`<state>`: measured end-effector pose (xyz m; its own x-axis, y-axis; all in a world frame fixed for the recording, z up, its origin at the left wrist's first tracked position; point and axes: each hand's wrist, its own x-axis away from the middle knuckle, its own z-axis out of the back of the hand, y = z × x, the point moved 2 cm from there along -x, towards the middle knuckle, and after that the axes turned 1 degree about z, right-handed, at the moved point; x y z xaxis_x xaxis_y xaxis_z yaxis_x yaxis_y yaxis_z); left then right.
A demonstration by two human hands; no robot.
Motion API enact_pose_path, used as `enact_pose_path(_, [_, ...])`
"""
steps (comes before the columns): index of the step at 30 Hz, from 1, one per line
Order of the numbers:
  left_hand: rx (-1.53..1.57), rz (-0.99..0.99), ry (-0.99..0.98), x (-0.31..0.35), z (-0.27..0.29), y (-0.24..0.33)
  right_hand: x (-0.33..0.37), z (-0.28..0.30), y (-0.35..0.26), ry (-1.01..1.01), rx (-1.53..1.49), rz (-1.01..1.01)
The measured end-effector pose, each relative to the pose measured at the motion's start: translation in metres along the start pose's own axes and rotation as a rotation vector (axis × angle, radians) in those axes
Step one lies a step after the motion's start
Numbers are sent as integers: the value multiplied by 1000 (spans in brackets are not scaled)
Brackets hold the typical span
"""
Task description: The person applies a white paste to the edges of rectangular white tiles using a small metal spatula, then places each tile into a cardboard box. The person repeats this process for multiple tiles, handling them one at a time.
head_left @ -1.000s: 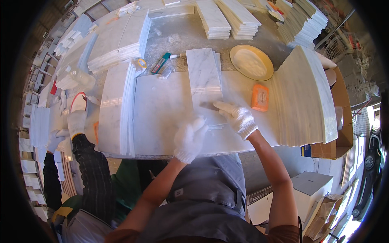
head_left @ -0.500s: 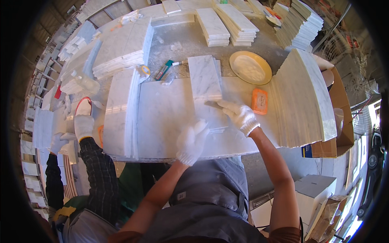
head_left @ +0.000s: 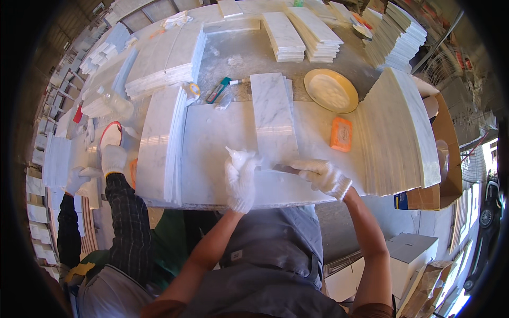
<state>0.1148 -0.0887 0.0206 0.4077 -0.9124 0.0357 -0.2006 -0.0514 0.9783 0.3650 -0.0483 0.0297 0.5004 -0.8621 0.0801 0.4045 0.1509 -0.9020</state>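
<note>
Left hand (head_left: 240,185), white knit glove: forearm rising from the lower edge, hand raised over the near part of the pale slab (head_left: 212,140). We find its fingers bunched at a glossy white lump (head_left: 239,157) with a peaked tip; whether they close on it or merely carry it, we cannot tell.

Right hand (head_left: 327,179), matching glove: forearm slanting in from the lower right, hand turned leftward. We note the fingers pressed together, pinching a dark flat blade (head_left: 285,168) that points left, toward the other hand.

Marble tile (head_left: 274,114), white with grey veining: one long piece lying lengthwise on the slab, its near end just beyond the blade; contact between the two we cannot settle. Another pale piece shows along its right side.

Edges and room: the desk (head_left: 249,55) ends just on our side of both hands. To the left, a stretch of slab surface runs from the tile to the left tile stack (head_left: 161,140). To the right, a narrower strip reaches the orange block (head_left: 341,134), with the right tile stack (head_left: 389,132) just beyond. The yellow dish (head_left: 350,99), holding white matter, bounds the far right.
</note>
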Motion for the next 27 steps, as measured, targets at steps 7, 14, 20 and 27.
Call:
enact_pose_path(7, [-208,-97,-212,-13,10,-6,36,9,1,162,-359,-275])
enact_pose_path(14, [125,-44,-80,1,4,-15,-30,-26,0,281,-1096,-106])
enact_pose_path(20, [-46,16,-155,-12,8,-11,-87,-50,13,145,-660,-5])
enact_pose_path(27, [-86,37,-32,-3,2,-5,-111,17,30,409,235,160])
